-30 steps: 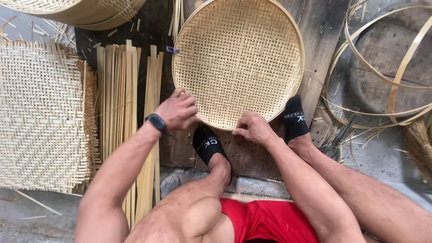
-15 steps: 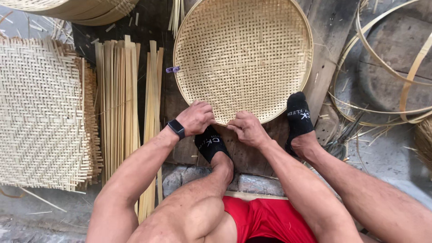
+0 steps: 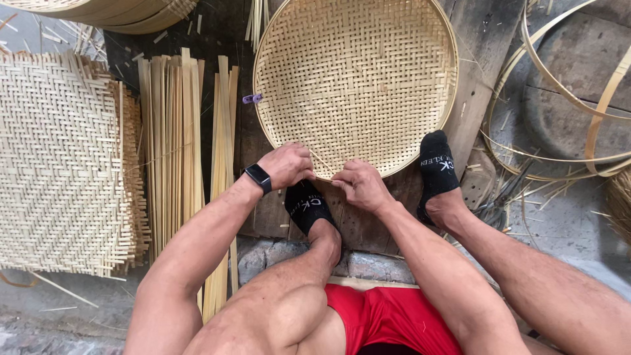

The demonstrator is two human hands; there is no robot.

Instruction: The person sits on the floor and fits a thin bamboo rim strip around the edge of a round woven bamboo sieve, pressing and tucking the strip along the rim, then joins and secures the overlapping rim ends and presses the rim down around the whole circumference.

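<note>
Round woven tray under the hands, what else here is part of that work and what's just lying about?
In the work:
round woven tray, both hands at its near rim
left hand
right hand
purple clip on the rim

Lying about:
flat woven mat
bundle of bamboo strips
bent bamboo hoops
stacked trays

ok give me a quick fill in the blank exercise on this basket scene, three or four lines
1. Both hands, left hand and right hand, grip the near rim of the round woven ____.
2. The watch sits on the ____ wrist.
3. The loose bamboo strips lie to the ____ of the basket.
4. The socks on both feet are ____ in colour.

Missing words: basket; left; left; black
</note>
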